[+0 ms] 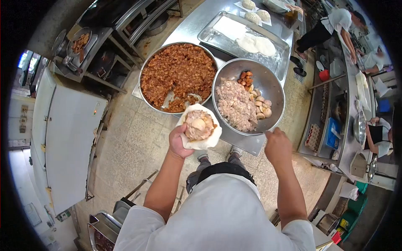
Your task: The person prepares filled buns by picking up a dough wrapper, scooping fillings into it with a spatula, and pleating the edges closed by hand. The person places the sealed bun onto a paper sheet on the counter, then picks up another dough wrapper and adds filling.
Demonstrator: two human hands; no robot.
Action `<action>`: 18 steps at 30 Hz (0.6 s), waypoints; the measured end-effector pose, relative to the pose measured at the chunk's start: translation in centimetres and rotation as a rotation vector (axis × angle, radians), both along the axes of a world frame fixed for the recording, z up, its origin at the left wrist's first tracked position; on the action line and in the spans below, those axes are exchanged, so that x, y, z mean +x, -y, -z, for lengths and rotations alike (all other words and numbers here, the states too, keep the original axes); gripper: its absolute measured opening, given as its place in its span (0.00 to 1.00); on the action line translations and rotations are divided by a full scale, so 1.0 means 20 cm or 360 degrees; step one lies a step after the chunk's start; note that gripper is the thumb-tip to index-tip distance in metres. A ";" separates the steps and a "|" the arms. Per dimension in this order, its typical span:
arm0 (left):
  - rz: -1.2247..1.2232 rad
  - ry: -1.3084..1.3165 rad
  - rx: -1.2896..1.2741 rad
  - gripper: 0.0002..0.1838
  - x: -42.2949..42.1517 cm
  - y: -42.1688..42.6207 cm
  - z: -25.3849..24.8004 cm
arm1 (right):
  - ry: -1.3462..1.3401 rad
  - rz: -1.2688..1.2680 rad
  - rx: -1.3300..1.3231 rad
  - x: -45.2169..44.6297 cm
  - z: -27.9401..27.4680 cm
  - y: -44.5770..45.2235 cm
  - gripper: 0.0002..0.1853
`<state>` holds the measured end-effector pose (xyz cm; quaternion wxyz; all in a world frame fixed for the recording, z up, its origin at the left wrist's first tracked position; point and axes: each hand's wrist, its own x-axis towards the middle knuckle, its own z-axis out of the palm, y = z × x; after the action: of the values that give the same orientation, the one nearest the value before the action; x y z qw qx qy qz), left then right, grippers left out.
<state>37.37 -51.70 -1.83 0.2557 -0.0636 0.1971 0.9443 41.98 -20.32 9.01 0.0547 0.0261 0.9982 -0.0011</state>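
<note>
My left hand point(179, 142) holds a round white dough wrapper point(209, 141) from below and the side. On the wrapper sits pinkish minced meat filling point(193, 133) with a pale round piece point(198, 125) on top. My right hand point(278, 145) is closed in a fist at the near right rim of a steel mixing bowl point(274, 79). What it grips is mostly hidden. In that bowl lie raw minced meat point(234, 102), pale chunks point(263, 108) and reddish-brown pieces point(245, 78). Left of it stands a round pan point(143, 94) of brown chopped filling point(178, 73).
Behind the bowls, a metal tray point(209, 31) carries flattened dough point(256, 44). Shaped buns point(253, 17) rest on papers beyond it. A white chest point(69, 138) stands at left. Co-workers point(337, 25) are by the right-hand counter point(349, 138).
</note>
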 end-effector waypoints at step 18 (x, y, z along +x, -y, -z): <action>0.0368 -0.0164 -0.0836 0.47 0.10 -0.17 -0.33 | 0.1021 0.0710 -0.4016 -0.02 0.22 0.51 0.41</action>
<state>39.28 -48.33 4.82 0.3260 -0.0567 0.4536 0.8275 41.61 -30.52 4.51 0.2725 0.1193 0.2288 -0.9269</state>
